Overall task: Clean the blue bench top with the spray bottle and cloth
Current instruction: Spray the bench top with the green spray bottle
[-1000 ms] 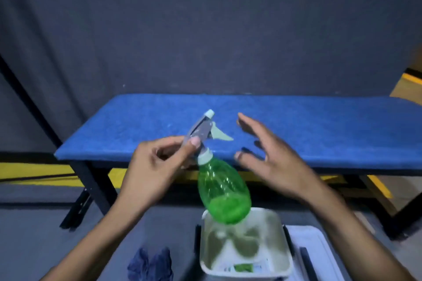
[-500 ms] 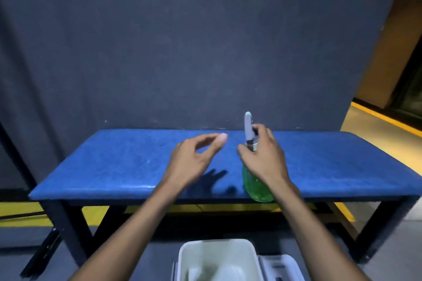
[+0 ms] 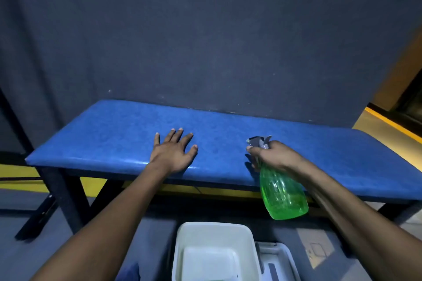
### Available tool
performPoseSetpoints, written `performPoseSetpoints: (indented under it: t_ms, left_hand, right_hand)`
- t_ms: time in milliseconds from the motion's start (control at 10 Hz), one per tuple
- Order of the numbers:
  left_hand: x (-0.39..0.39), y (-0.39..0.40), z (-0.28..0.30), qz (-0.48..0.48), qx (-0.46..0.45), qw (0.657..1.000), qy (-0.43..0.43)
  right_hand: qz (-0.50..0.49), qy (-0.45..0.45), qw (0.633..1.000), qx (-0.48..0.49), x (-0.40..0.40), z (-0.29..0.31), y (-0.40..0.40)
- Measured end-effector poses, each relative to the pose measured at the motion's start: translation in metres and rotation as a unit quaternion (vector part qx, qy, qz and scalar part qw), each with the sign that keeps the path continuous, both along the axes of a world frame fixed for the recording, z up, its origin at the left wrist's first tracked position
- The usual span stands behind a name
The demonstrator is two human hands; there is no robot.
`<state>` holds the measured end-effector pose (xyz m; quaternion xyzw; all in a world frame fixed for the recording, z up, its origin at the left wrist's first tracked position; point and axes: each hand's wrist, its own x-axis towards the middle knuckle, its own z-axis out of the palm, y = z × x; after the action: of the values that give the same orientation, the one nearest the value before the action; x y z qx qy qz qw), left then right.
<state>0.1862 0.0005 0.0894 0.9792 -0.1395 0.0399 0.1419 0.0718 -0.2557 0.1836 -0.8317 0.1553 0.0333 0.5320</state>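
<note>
The blue padded bench top [image 3: 228,134] stretches across the middle of the view on dark legs. My left hand [image 3: 174,150] lies flat on it with fingers spread, near the front edge. My right hand [image 3: 272,155] grips the neck and grey trigger head of the green spray bottle [image 3: 282,194], holding it tilted over the bench's front edge with the nozzle toward the left. A scrap of dark blue cloth [image 3: 130,270] shows at the bottom edge beside my left forearm.
A white plastic tub [image 3: 182,255] sits on the floor below the bench, with a white tray [image 3: 285,260] to its right. A dark curtain hangs behind the bench. A yellow floor stripe [image 3: 392,124] runs at the right.
The bottle passed from my left hand to my right. My left hand has since dropped flat onto the bench top, and my right hand has moved right with the bottle, tilting its nozzle leftward.
</note>
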Motion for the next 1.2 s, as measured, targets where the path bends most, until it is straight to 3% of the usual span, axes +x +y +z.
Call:
performPoseSetpoints:
  t_ms: [100,200,300,500,700,1000,1200]
  left_hand:
    - [-0.001,-0.001,-0.002,-0.001,-0.008,1.000,-0.008]
    - [0.000,-0.001,-0.004,0.001,-0.010,1.000,-0.015]
    - [0.001,0.000,-0.005,0.003,-0.013,1.000,-0.018]
    - [0.001,0.000,-0.007,-0.001,-0.011,1.000,-0.023]
    - [0.002,-0.001,-0.007,0.000,-0.012,0.999,-0.030]
    - [0.002,-0.001,-0.008,0.001,-0.012,0.999,-0.032]
    - [0.003,-0.001,-0.009,0.006,-0.013,0.999,-0.035]
  right_hand:
    - [0.007,0.036,0.997,-0.069,-0.002,-0.006,-0.003]
    - [0.011,0.027,0.999,-0.036,-0.001,-0.007,-0.006]
    - [0.009,0.018,0.997,0.070,0.002,-0.005,-0.006]
    - [-0.010,-0.007,1.000,-0.005,0.011,-0.011,-0.002]
    - [-0.002,0.002,0.994,0.109,0.016,-0.002,0.002]
    - [0.012,0.034,0.999,0.012,0.019,-0.004,0.002]
    - [-0.010,0.022,0.997,0.079,0.016,0.006,-0.002]
